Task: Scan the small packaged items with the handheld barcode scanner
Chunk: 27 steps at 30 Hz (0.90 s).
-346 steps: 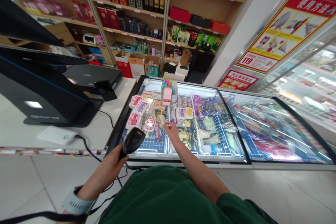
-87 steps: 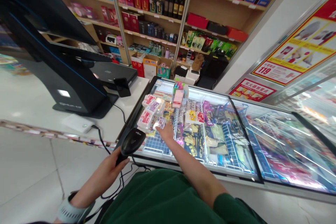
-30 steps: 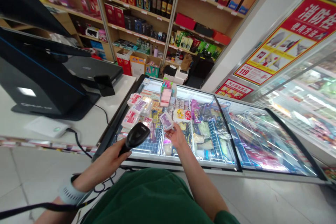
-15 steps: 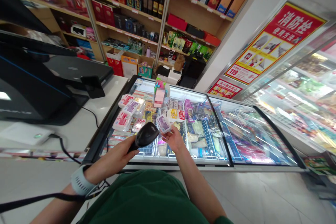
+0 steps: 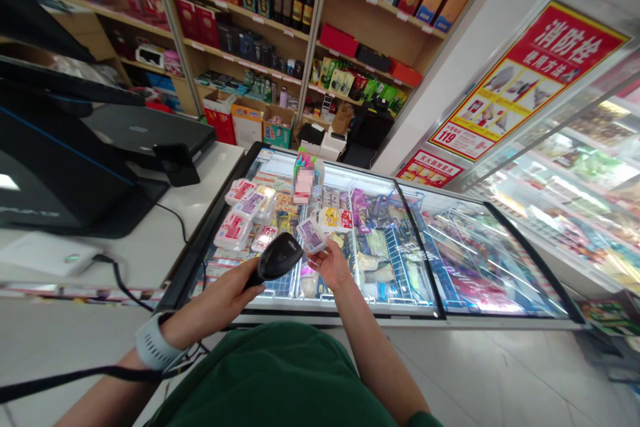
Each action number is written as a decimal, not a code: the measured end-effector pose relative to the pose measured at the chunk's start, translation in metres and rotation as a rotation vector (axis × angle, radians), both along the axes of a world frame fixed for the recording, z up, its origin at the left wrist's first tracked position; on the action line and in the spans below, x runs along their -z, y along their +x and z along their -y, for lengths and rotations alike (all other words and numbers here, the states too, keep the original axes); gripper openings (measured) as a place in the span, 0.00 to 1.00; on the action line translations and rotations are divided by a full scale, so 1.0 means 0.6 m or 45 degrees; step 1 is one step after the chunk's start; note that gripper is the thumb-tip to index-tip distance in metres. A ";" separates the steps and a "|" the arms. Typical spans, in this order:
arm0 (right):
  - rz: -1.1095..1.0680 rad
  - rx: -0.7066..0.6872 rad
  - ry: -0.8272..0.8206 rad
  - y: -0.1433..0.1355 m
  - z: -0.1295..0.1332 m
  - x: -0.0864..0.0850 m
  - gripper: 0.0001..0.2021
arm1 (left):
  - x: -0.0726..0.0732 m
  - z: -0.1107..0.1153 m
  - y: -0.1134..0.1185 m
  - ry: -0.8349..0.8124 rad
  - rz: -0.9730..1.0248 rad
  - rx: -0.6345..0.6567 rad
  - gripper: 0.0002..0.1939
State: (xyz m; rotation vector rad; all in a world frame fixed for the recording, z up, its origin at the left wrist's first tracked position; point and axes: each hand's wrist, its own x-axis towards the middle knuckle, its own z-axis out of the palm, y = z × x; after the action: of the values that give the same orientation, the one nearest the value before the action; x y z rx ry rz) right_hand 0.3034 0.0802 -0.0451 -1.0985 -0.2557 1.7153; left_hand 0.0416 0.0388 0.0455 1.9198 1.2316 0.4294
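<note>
My left hand (image 5: 234, 292) is wrapped round the handle of a black barcode scanner (image 5: 280, 257), its head turned towards my right hand. A clear plastic box with a purple label (image 5: 312, 235) is gripped in my right hand (image 5: 331, 265), just right of the scanner head and apart from it. On the freezer's glass lid, left of both hands, lie several similar boxes, among them one with a red label (image 5: 234, 227) and one with a purple label (image 5: 251, 201). A package with a yellow and red label (image 5: 335, 218) lies behind the held box.
Under my hands stands a chest freezer (image 5: 365, 312) with frozen packs in wire baskets. To the left, a counter (image 5: 210, 177) carries a black till (image 5: 55, 160), a phone-like device (image 5: 176, 165) and cables. Shelves (image 5: 260, 17) of bottles and boxes stand behind.
Both hands keep the same hold and place, with the scanner facing the box. Only the camera view has shifted very slightly.
</note>
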 end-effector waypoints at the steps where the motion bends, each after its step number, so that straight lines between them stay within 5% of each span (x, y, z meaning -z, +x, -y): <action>1: -0.003 0.000 0.004 0.001 -0.001 0.001 0.15 | -0.001 -0.001 0.000 0.002 0.005 0.002 0.26; 20: 0.004 0.024 -0.005 0.004 -0.022 0.007 0.16 | 0.008 -0.019 -0.001 -0.040 0.043 -0.042 0.26; 27: 0.391 0.349 0.181 0.095 -0.069 0.042 0.14 | 0.029 -0.013 -0.018 -0.038 -0.019 -0.098 0.30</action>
State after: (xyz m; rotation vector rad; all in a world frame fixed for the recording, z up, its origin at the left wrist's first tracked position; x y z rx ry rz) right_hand 0.3603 0.1218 -0.0704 -1.2280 -0.3942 1.2657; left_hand 0.0311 0.0465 0.0280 1.8581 1.3182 0.4352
